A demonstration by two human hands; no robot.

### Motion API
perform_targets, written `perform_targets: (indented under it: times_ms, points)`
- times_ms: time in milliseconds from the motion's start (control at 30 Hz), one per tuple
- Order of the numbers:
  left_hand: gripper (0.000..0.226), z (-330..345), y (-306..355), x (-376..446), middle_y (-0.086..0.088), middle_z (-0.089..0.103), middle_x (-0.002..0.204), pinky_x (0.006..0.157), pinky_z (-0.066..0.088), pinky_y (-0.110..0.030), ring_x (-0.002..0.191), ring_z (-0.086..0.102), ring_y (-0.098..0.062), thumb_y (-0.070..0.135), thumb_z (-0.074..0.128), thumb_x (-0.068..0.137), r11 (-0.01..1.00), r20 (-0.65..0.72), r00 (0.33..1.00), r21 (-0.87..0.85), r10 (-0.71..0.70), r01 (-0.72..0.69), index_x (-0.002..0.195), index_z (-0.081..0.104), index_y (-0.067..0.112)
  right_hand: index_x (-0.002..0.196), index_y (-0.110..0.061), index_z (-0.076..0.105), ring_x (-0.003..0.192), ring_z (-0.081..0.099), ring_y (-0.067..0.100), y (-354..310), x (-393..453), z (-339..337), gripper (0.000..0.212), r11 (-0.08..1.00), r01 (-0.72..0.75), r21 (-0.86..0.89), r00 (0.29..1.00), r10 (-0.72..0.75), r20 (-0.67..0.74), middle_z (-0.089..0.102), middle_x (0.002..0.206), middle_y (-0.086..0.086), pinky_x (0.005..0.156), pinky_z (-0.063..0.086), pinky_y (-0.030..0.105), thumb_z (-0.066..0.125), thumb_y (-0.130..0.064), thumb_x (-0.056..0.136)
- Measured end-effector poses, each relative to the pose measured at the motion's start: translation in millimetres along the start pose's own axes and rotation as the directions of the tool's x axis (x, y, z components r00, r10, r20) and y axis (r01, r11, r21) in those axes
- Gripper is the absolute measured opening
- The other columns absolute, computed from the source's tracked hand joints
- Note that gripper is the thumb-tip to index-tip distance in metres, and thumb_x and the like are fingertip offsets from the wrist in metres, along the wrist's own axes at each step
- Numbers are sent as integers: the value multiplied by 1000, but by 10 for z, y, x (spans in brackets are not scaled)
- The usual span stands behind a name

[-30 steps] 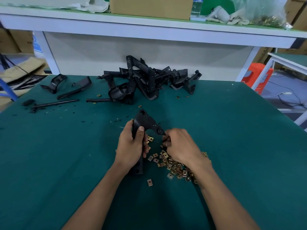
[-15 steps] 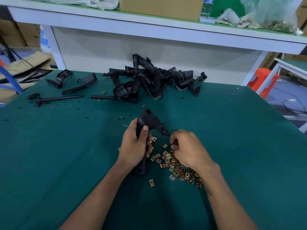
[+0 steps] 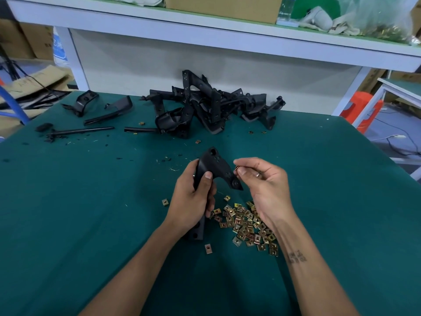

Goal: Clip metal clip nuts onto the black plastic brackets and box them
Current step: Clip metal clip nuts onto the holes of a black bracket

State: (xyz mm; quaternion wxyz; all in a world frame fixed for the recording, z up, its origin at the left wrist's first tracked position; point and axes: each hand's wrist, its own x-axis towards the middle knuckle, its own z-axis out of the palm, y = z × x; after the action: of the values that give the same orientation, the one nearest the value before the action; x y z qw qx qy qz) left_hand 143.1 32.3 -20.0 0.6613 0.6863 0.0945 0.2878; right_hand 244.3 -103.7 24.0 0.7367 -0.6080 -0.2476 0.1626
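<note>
The left hand (image 3: pixel 193 197) grips a black plastic bracket (image 3: pixel 215 164) by its long stem, fingers and thumb wrapped around it, the bracket's broad perforated end pointing up and to the right. Just right of that end, the right hand (image 3: pixel 265 185) pinches a small metal clip nut (image 3: pixel 236 167) between thumb and forefinger, close to the bracket's edge. A scatter of brass-coloured clip nuts (image 3: pixel 247 225) lies on the green table (image 3: pixel 91 224) beneath the right wrist. A heap of black brackets (image 3: pixel 205 106) sits at the far edge.
</note>
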Motion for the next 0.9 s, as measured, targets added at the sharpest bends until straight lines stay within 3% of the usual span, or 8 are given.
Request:
perform_targets:
  times_ms: [167,367,500,900]
  points:
    - [11,41,-18,-13,-9,55,74,40,42,-33,41,44,-29,26,44,109,999,35,999,-36,2,-1,115,54,25,88,-19,83,90,72,17,-47,-7,-27,35,997,-2,75,999,4,-34,77,92,7,83,57,24,71,14,84]
    - [11,43,-13,-11,-8,55,74,40,42,-32,41,43,-27,23,43,110,998,30,999,-56,-13,15,116,53,21,82,-7,80,80,71,21,-73,-4,-87,33,975,-67,213,998,67,5,75,86,14,78,59,23,64,22,82]
    - [12,42,-4,-11,-6,54,73,39,41,-31,41,44,-26,22,43,110,998,28,999,-59,-21,23,115,53,22,93,3,76,80,70,22,-69,12,-125,30,959,-99,265,995,96,24,74,90,17,79,58,23,59,25,81]
    - [11,51,24,-17,-9,56,73,38,41,-29,39,44,-25,18,41,111,999,22,1000,-52,-7,8,113,52,17,86,-20,81,87,69,8,22,15,-89,32,999,-28,-27,1000,28,-2,76,88,-1,81,54,19,69,9,90]
